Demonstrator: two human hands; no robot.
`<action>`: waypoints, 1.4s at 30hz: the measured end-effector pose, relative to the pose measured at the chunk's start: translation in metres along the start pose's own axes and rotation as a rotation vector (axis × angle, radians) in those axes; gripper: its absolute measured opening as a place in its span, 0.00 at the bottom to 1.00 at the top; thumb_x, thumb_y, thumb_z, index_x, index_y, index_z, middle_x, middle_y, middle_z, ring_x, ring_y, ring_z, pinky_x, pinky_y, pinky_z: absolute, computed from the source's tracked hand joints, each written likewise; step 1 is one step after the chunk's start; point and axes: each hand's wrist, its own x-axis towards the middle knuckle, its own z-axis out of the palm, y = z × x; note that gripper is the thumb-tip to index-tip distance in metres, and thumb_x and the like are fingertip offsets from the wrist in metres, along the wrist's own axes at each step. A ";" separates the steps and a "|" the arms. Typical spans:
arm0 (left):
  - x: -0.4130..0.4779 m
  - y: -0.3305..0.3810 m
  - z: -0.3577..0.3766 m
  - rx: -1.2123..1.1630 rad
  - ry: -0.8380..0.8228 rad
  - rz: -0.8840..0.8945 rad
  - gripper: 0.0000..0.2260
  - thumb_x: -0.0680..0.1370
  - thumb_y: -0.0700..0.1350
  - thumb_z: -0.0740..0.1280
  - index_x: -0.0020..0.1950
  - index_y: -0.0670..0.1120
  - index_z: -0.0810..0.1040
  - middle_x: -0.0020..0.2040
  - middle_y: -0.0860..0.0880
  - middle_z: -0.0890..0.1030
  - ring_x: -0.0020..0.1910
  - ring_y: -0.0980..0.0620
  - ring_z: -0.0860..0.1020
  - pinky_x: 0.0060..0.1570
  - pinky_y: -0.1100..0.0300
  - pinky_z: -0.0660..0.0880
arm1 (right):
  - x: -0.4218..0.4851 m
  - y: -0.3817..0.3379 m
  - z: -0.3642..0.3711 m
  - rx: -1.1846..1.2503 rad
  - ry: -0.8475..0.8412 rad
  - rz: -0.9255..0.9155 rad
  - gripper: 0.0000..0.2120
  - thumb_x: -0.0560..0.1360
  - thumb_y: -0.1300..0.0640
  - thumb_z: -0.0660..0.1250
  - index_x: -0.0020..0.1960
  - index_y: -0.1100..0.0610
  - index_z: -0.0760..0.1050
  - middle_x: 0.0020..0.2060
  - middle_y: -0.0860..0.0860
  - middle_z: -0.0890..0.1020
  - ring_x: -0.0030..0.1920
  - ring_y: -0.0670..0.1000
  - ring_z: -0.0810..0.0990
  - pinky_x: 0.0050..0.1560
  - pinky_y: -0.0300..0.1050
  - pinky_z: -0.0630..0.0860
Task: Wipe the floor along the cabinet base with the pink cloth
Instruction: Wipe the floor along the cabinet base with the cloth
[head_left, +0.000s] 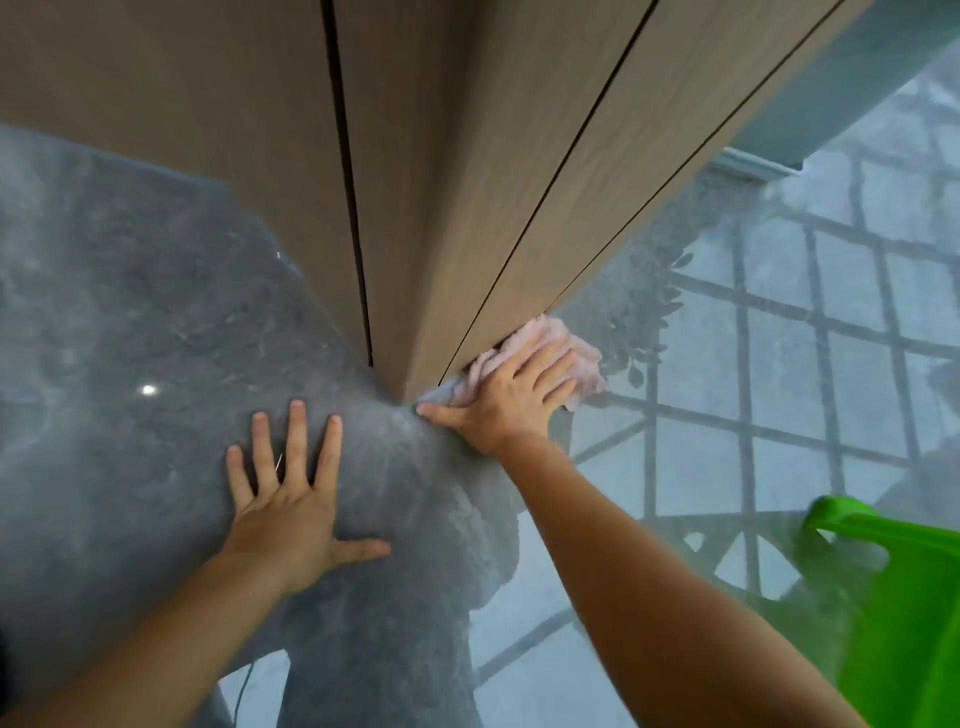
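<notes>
The pink cloth (584, 358) lies bunched on the glossy grey floor (156, 322), pressed against the base of the wooden cabinet (415, 182) just right of its corner. My right hand (511, 397) lies flat on the cloth with fingers spread, thumb touching the floor near the corner; part of the cloth is hidden under it. Left of the corner, my left hand (293, 499) is planted palm-down on the floor, fingers apart, holding nothing.
A bright green plastic container (904, 613) stands at the lower right, close to my right forearm. The shiny floor mirrors a window grille and leaves on the right. The cabinet has dark vertical gaps between its door panels.
</notes>
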 end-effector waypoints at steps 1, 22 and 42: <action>0.000 0.000 0.000 0.001 0.004 0.002 0.65 0.50 0.85 0.50 0.66 0.53 0.14 0.68 0.45 0.13 0.66 0.36 0.15 0.72 0.33 0.30 | -0.014 -0.007 0.013 0.011 -0.008 -0.044 0.78 0.46 0.15 0.58 0.72 0.64 0.23 0.72 0.69 0.28 0.71 0.71 0.25 0.68 0.70 0.27; 0.001 0.000 0.003 -0.016 0.028 0.019 0.66 0.49 0.86 0.50 0.70 0.53 0.18 0.70 0.46 0.15 0.66 0.39 0.14 0.63 0.42 0.18 | 0.042 0.034 -0.052 -0.021 -0.001 0.142 0.79 0.44 0.16 0.63 0.73 0.54 0.23 0.75 0.57 0.28 0.74 0.68 0.29 0.67 0.76 0.33; -0.018 -0.117 0.039 -0.364 0.703 -0.309 0.38 0.76 0.67 0.51 0.79 0.44 0.58 0.80 0.34 0.54 0.80 0.34 0.51 0.76 0.33 0.50 | -0.114 -0.035 0.094 -0.380 -0.014 -0.898 0.49 0.70 0.23 0.50 0.79 0.49 0.40 0.79 0.58 0.42 0.77 0.67 0.37 0.72 0.74 0.43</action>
